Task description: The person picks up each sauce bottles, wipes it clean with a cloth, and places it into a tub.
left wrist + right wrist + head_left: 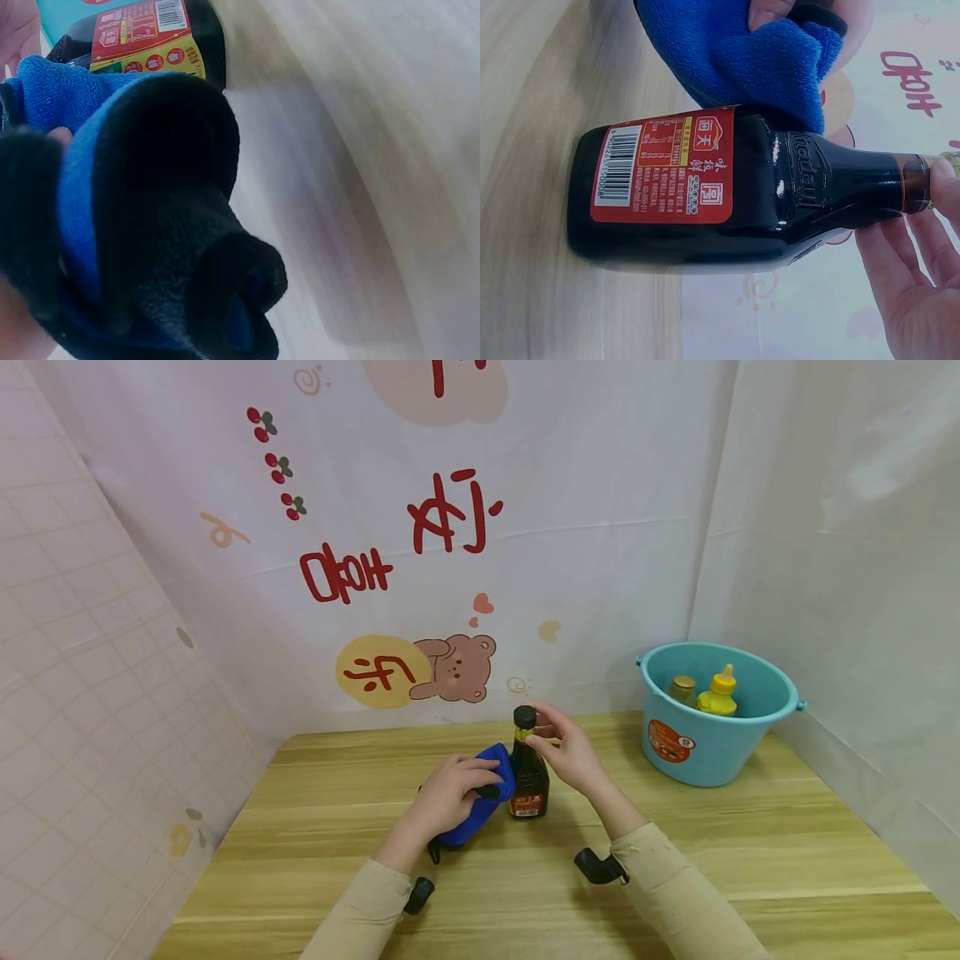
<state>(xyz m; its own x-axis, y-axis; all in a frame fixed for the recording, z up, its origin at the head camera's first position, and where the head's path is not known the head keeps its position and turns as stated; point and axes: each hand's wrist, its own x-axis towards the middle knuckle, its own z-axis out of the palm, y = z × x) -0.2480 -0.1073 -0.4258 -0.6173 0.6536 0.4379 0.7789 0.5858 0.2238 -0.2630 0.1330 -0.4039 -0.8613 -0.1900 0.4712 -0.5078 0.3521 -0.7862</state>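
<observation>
A dark sauce bottle [529,775] with a black cap and a red label [664,169] is upright on the wooden table. My right hand [572,752] pinches its neck just below the cap, thumb and fingers on either side. To the left of the bottle, my left hand [450,793] grips a folded blue cloth [480,814] with black edging. In the right wrist view, the cloth [742,56] lies against the bottle's shoulder. From the left wrist, the black edging [161,94] loops in front and most of the left hand is hidden behind the folds.
At the back right of the table stands a light blue bucket [705,747]. Inside it are a yellow squeeze bottle [718,695] and a jar with a gold lid [682,687]. A white printed curtain [585,568] hangs behind the table [337,802].
</observation>
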